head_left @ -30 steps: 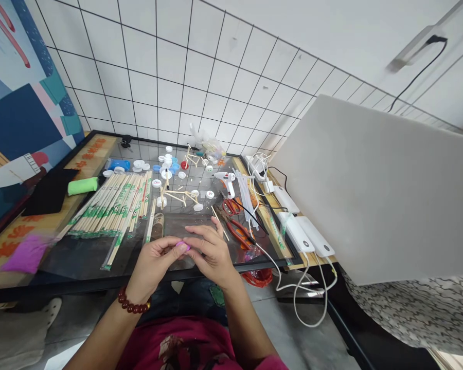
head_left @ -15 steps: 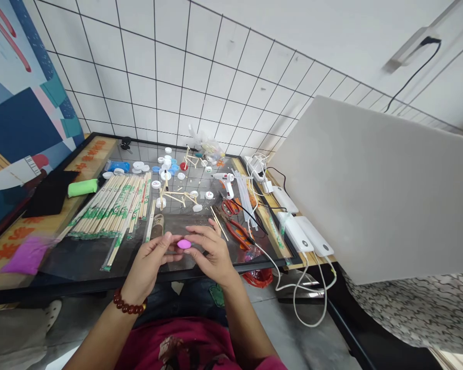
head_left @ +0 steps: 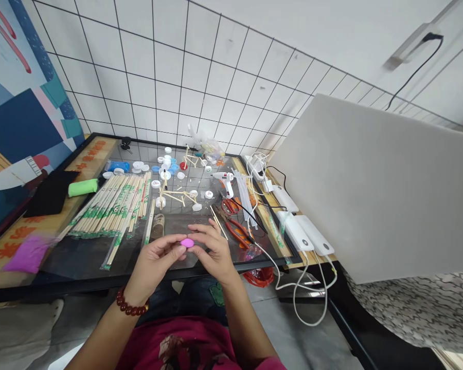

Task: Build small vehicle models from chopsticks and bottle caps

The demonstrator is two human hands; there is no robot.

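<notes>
A small pink-purple lump of clay (head_left: 187, 242) sits between the fingertips of both hands, above the table's front part. My left hand (head_left: 158, 262), with a red bead bracelet at the wrist, pinches its left side between thumb and fingers. From the right, my right hand (head_left: 212, 252) holds it with thumb and forefinger, the other fingers raised. On the left of the table lie a purple clay pack (head_left: 28, 254) and a green roll (head_left: 83, 187). Wrapped chopsticks (head_left: 108, 210) are spread beside them.
Stick frames with white caps (head_left: 173, 194) stand mid-table. A white glue gun (head_left: 226, 182), clear glue sticks (head_left: 245, 198) and red pliers (head_left: 237, 231) lie right of them. White power banks (head_left: 293, 231) with cables are at the right edge, beside a large pale panel (head_left: 378, 190).
The pink-purple lump has moved slightly right and up with both hands. My left thumb and fingers have shifted on it, with the thumb now nearer the lump.
</notes>
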